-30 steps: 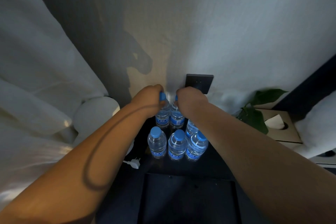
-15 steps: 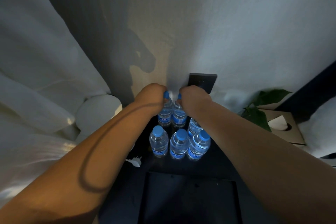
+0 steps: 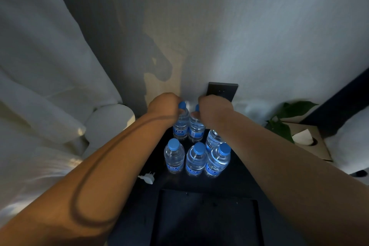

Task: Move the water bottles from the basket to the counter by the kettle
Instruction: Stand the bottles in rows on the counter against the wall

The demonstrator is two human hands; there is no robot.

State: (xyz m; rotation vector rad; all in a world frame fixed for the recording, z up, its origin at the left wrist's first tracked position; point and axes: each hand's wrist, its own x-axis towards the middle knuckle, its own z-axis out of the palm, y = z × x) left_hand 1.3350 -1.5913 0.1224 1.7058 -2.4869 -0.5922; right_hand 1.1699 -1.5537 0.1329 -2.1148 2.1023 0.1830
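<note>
Several clear water bottles with blue caps and blue labels stand on a dark counter (image 3: 235, 183) against the wall. My left hand (image 3: 162, 106) is closed around the neck of the back left bottle (image 3: 181, 126). My right hand (image 3: 214, 109) grips the top of the back middle bottle (image 3: 196, 129) beside it. Three bottles stand in a front row: left (image 3: 174, 157), middle (image 3: 196, 161), right (image 3: 218, 161). One more bottle (image 3: 212, 139) shows partly under my right forearm. A white rounded kettle (image 3: 108, 124) stands left of the bottles. No basket is in view.
A black wall plate (image 3: 222, 90) sits just behind my right hand. A white plug (image 3: 147, 177) lies on the counter at front left. A dark square panel (image 3: 205, 221) fills the near counter. A green plant (image 3: 283, 122) and a tissue box (image 3: 305, 139) are right. White curtains hang left.
Both hands stay on the two back bottles in much the same place; the bottles look slightly lower against the counter. The camera has shifted a little.
</note>
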